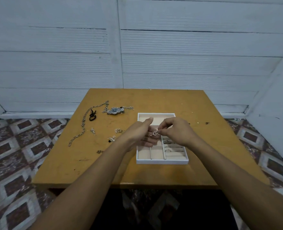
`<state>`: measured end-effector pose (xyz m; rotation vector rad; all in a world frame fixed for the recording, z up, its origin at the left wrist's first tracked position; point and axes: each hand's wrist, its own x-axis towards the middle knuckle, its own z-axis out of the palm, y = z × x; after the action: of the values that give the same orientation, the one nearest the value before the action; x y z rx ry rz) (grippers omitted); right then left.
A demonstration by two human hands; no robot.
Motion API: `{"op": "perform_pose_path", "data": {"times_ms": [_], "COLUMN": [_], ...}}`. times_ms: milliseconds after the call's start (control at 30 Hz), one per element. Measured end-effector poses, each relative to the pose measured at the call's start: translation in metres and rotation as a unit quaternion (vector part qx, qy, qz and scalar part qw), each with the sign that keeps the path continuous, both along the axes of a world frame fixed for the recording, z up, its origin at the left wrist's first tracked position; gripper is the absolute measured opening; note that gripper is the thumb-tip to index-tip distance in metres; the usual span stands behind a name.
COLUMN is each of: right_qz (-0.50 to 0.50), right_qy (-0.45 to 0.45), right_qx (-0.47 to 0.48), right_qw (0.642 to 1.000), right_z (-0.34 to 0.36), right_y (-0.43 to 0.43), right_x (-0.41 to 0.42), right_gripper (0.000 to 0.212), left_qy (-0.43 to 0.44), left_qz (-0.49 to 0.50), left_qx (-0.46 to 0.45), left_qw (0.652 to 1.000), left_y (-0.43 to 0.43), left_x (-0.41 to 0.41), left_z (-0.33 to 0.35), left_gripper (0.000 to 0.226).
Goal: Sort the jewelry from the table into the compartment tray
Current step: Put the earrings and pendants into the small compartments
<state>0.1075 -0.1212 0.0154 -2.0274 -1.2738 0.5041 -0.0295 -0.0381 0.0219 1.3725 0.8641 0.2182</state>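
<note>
small sparkly jewelled piece (154,133) hangs over middle of white compartment tray (162,161), pinched by right hand (177,131) fingertips. left hand (140,132) cupped just left of it, grip unclear. padded ring rows (174,152) below, nearer right hand.

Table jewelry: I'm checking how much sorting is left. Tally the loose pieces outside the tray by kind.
Long chain: 1
Short chain: 1
Watch: 1
Black hair tie: 1
Small silver pieces: 4
Total: 8
Not counted: sparkly piece pinched by the right hand.
</note>
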Motion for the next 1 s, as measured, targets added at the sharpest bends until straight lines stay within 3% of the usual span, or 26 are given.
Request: {"op": "perform_pose_path", "data": {"times_ms": [200,533,633,767,1000], "right_qz": [-0.010,-0.010,-0.010,-0.002,0.052], "right_qy": [0.003,-0.021,-0.031,-0.040,-0.097], "right_qx": [-0.005,-0.033,-0.036,-0.038,-0.052], "right_qw": [1.000,0.999,0.999,0.998,0.993], "right_z": [-0.006,-0.010,-0.008,-0.004,0.002], "right_y": [-0.003,-0.005,-0.005,-0.004,0.013], "right_x": [0.000,-0.001,-0.002,-0.004,-0.023], "right_gripper": [0.003,0.013,0.008,0.008,0.004], "left_qy": [0.054,0.096,0.086,0.074,0.034], "left_qz": [-0.009,-0.016,-0.004,0.031,0.049], "left_qx": [0.046,0.101,0.191,0.348,0.456], "left_qw": [0.997,0.990,0.978,0.934,0.888], "left_y": [0.002,0.000,0.001,-0.002,-0.007], "left_x": [0.008,0.011,0.009,0.001,-0.036], "left_z": [0.001,0.002,-0.006,-0.015,-0.025], "left_gripper": [0.028,0.027,0.023,0.015,0.027]}}
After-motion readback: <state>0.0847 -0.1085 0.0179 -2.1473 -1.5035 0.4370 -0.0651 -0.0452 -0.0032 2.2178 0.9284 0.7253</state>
